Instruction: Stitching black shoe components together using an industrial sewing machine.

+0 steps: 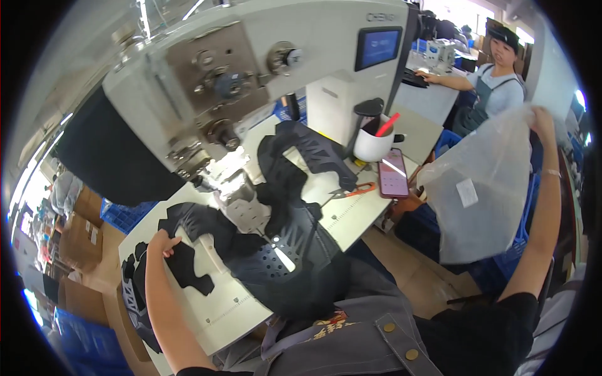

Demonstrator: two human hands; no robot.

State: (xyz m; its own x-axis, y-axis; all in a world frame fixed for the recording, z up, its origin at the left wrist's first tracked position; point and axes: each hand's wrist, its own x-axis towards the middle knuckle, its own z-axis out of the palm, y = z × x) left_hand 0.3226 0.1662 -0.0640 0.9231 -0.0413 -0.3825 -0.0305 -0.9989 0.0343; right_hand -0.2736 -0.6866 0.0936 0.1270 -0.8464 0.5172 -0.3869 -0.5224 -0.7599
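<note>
1. sewing machine (263,37): dark lettering on its upper arm.
2. screen (379,48) on the sewing machine: pale characters, illegible.
3. white label (467,192) on the translucent bag (486,216), right of the sewing machine: print too small.

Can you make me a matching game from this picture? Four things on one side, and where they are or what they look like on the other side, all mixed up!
Things:
1. See-through bag
2. Flat black piece
3. Phone
4. Cup

Clues:
A. white, with a red object sticking out of it
B. on the table, at the left hand
C. held up by the right hand
D. lying flat, pinkish, with a bright streak across it

Right pairs: 1-C, 2-B, 3-D, 4-A
</note>
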